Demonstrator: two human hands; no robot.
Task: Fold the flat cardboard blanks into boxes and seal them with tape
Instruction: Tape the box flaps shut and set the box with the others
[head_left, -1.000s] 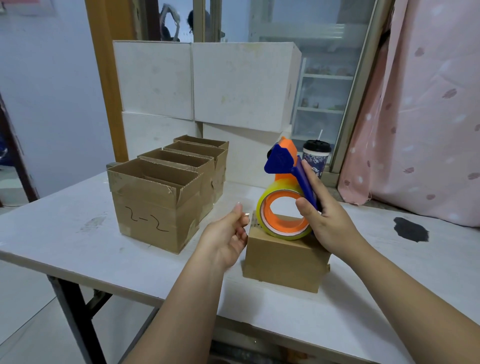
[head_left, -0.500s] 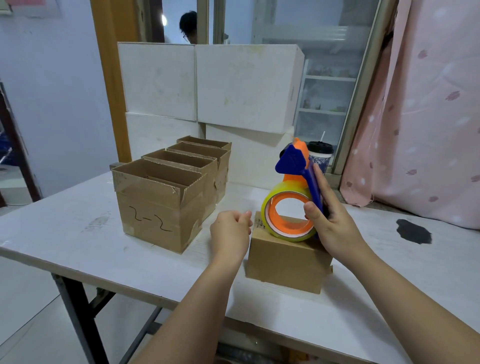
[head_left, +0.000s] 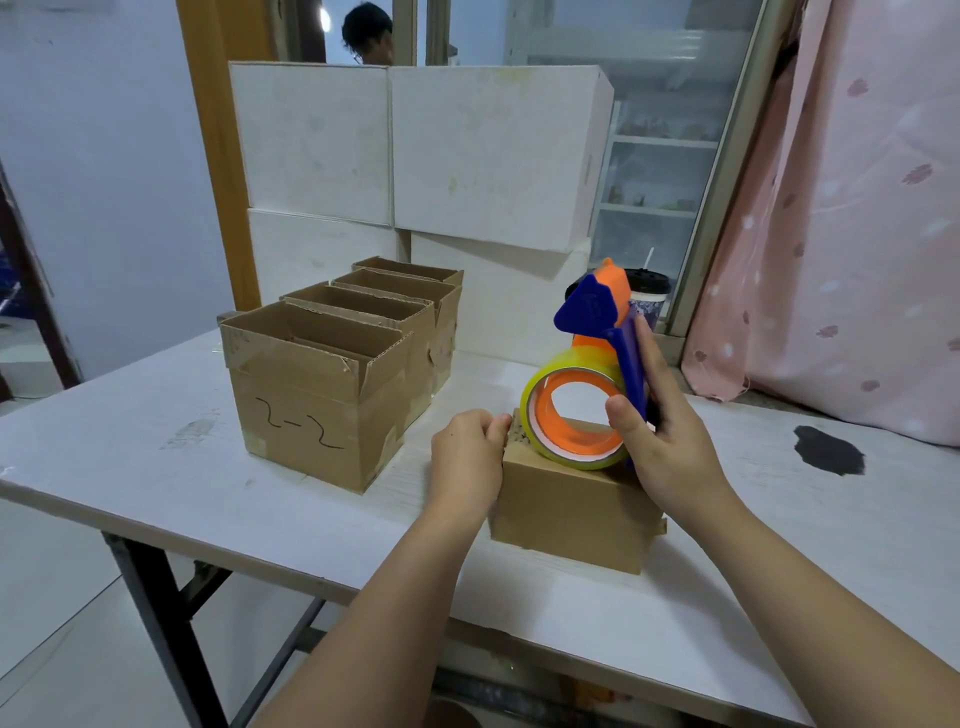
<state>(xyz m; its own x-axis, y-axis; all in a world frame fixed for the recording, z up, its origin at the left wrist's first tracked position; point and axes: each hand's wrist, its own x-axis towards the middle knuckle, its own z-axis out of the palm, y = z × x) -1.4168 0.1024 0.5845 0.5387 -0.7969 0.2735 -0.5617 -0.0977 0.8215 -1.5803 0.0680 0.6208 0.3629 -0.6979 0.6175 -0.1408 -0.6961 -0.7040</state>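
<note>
Right now: dispenser resting on the small box

Nearest you, your left hand (head_left: 467, 457) has its fingers curled together over the upper left edge of the small closed box of brown corrugated cardboard (head_left: 571, 514). The box sits on the matte white table (head_left: 156, 467), near its front edge. Your right hand (head_left: 670, 447) clamps the blue plastic handle of the orange-and-blue tape dispenser (head_left: 626, 358), thumb on the near side and fingers wrapped behind. Its glossy yellowish tape roll (head_left: 531, 400) rests on the box's flat top. Small dark print by your left fingers is too blurred to read.

To the left stands a row of four open-topped cardboard boxes (head_left: 322, 410), flaps folded down and raw fluted edges showing. The nearest bears "2-2" in black marker and shiny clear tape strips. A black blotch (head_left: 828, 457) marks the tabletop on your right. Further back are stacked white rectangular boxes (head_left: 467, 156), a black-lidded paper cup (head_left: 648, 301) and a pink spotted fabric curtain (head_left: 857, 234).
</note>
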